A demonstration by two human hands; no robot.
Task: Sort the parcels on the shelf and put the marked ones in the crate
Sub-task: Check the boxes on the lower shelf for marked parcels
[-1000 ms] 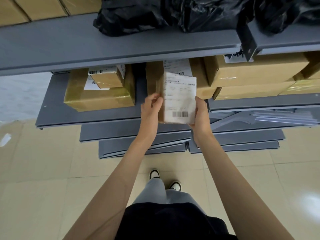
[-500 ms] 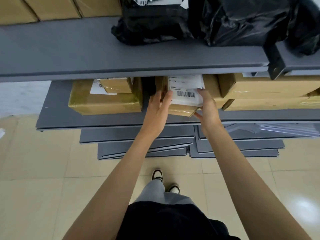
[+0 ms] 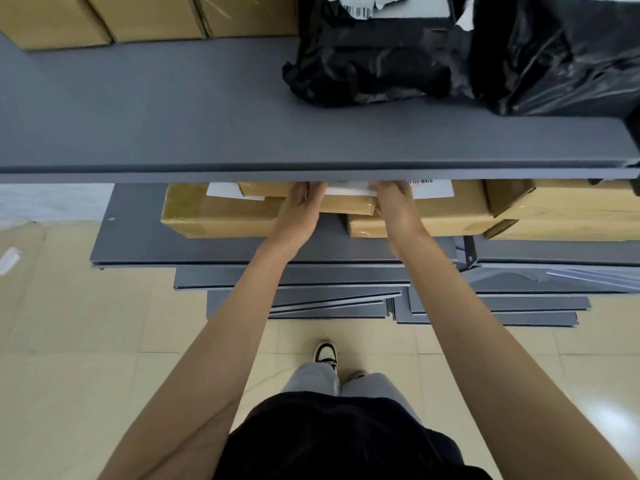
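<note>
you are in the sorting step, with a small brown parcel point(image 3: 348, 203) held between both hands on the lower shelf point(image 3: 221, 249), just under the front lip of the upper shelf point(image 3: 207, 133). your left hand point(image 3: 299, 211) holds its left end and your right hand point(image 3: 394, 209) its right end, the fingers of both curled round the ends, though the upper shelf's edge hides the fingertips. the parcel sits level, its white label facing up and mostly hidden. it bridges the gap between the wide flat box point(image 3: 214, 220) at 9 o'clock of it and the labelled box point(image 3: 450, 216) at 3 o'clock, touching or nearly touching both.

by the look of it, this parcel is going onto the shelf stack rather than out to a crate, so you seem to be treating it as unmarked. no crate is in view.

the next move calls for letting go only once the parcel rests flat on what is beneath it, since it spans two boxes and could tip into the gap. then pick another parcel to check: two stacked boxes point(image 3: 561, 209) lie at 3 o'clock, black bags point(image 3: 381, 64) at 12 o'clock on the upper shelf, and cartons point(image 3: 138, 15) at 11 o'clock.
</note>
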